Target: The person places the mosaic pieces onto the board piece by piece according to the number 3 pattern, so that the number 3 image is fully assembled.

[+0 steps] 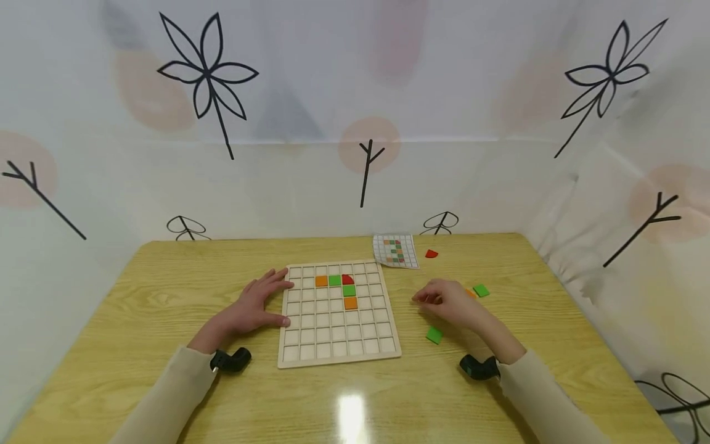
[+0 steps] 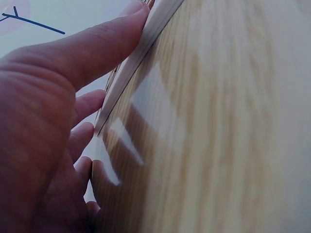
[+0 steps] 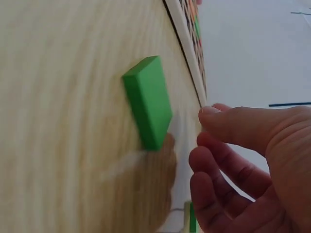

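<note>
My left hand [image 1: 259, 303] rests at the left edge of a wooden grid board [image 1: 338, 362], thumb and fingertips on its rim. In the board's squares sit orange tiles [image 1: 322, 281], green tiles [image 1: 335, 280] and a red rounded piece [image 1: 347, 280]. To the right of the board, my right hand [image 1: 446, 301] hovers over the table with loosely curled fingers; nothing shows between them. Close to it lies a loose green tile [image 1: 434, 335], large in the right wrist view [image 3: 153, 102]. An orange piece [image 1: 471, 293] is partly hidden behind the right hand, beside another green tile [image 1: 481, 290].
A paper pattern card [image 1: 396, 251] with a printed coloured grid lies at the board's far right corner, slightly curled. A loose red piece [image 1: 431, 253] is right of it. The wood-grain table [image 1: 183, 271] meets a patterned cloth backdrop [image 1: 299, 191] behind and at the sides.
</note>
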The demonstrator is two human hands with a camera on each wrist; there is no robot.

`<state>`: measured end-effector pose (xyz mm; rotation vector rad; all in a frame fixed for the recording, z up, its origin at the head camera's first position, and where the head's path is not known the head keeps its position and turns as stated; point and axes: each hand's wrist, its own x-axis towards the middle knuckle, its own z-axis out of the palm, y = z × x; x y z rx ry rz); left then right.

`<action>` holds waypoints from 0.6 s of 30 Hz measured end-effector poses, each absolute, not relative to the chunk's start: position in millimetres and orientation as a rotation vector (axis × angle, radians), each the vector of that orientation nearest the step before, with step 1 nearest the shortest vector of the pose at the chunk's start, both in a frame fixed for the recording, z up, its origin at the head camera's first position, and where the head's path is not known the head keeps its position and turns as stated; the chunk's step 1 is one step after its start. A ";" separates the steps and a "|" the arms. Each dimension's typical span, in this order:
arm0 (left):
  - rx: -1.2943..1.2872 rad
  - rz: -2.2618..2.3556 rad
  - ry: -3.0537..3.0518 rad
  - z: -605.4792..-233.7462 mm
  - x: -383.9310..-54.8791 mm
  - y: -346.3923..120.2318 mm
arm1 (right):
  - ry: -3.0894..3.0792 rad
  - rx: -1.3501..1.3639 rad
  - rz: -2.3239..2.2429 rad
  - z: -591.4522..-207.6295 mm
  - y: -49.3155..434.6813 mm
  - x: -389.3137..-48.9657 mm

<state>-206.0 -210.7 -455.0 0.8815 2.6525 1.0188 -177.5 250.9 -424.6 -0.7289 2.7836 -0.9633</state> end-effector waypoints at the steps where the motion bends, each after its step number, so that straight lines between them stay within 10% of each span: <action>1: 0.885 1.018 2.655 -454.9 -206.0 -210.4 | 2.766 -0.736 -0.974 -425.4 254.1 -174.5; 18: 0.873 1.025 2.640 -451.2 -205.0 -210.1 | 2.365 -0.842 -1.149 -426.7 285.7 -149.3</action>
